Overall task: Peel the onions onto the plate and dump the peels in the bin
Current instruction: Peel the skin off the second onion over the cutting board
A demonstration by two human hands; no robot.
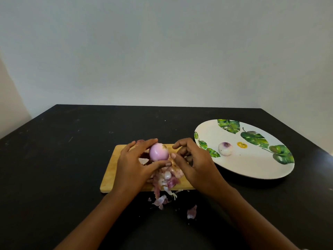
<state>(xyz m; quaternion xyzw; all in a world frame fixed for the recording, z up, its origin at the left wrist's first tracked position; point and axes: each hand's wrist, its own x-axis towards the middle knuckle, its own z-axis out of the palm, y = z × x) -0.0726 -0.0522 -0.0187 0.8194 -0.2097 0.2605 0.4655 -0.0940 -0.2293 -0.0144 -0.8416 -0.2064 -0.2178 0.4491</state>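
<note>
Listing largest first. Counter (72, 159): dark, wide bare room left and far; its near edge is out of view. Plate (252, 165): right of the board, one peeled onion (226, 149) resting on it, plenty of open rim. Cutting board (112, 170): centre, near edge crowded with peels (166, 179), some spilled onto the counter just beyond it. My left hand (133, 165): closed around the onion in work (159, 152), held above the board. My right hand (194, 165): fingers curled loosely at the onion's right side, gripping nothing I can see. Advice: I would strip the last skin over the pile, then carry the onion right to the plate. Bin: not in view.
</note>
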